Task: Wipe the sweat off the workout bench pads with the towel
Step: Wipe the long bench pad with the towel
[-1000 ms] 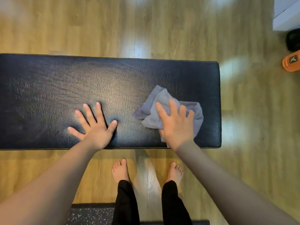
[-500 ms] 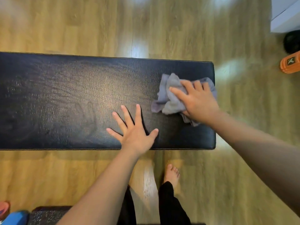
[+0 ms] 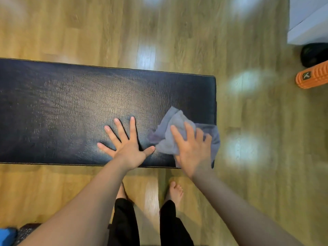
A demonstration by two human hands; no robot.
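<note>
A long black bench pad (image 3: pixel 71 107) with a cracked, shiny surface runs across the view from the left edge. A crumpled grey towel (image 3: pixel 170 128) lies on its near right corner, one edge hanging over the pad's right end. My right hand (image 3: pixel 192 150) presses down on the towel and holds it, slightly blurred. My left hand (image 3: pixel 126 145) lies flat on the pad just left of the towel, fingers spread, holding nothing.
Wooden floor surrounds the bench. An orange foam roller (image 3: pixel 313 75) and a black object (image 3: pixel 314 54) lie at the far right, below a white wall base (image 3: pixel 308 31). My bare feet (image 3: pixel 174 191) stand close to the bench's near edge. A blue item (image 3: pixel 7 236) shows bottom left.
My right hand has dragged the towel from the far right part of the pad back toward the near right corner. My left hand stayed flat on the pad, close to the towel.
</note>
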